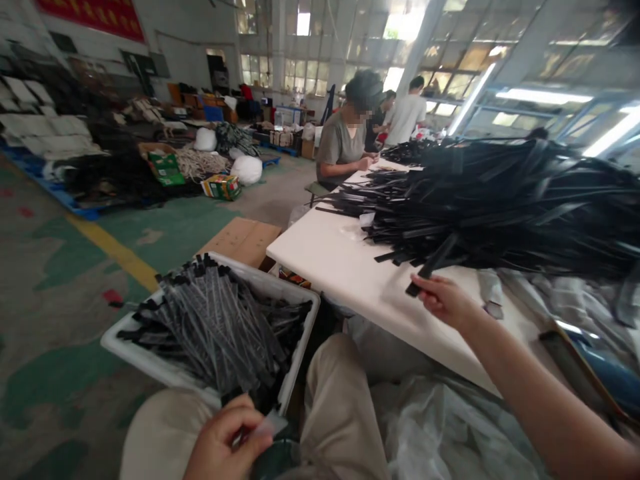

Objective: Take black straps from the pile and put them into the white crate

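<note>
With fingers closed, my right hand [445,300] grips the end of a black strap [434,263] over the table's near side. The strap runs back toward a large heap of black straps [500,200]. Low in the view, my left hand [225,440] pinches a small translucent plastic piece [274,423] above my lap; whether it is a sleeve or a bag I cannot tell. Just beyond that hand stands a white plastic bin [306,333] filled with black strips, many in clear plastic sleeves [215,313].
The white table [310,247] stretches away from me. A seated person [340,140] works at its far side, with others behind. Beside the bin lies a cardboard box [240,241]. Clear plastic sheeting [450,427] hangs under the table near my knee. Sacks and boxes stand farther left.
</note>
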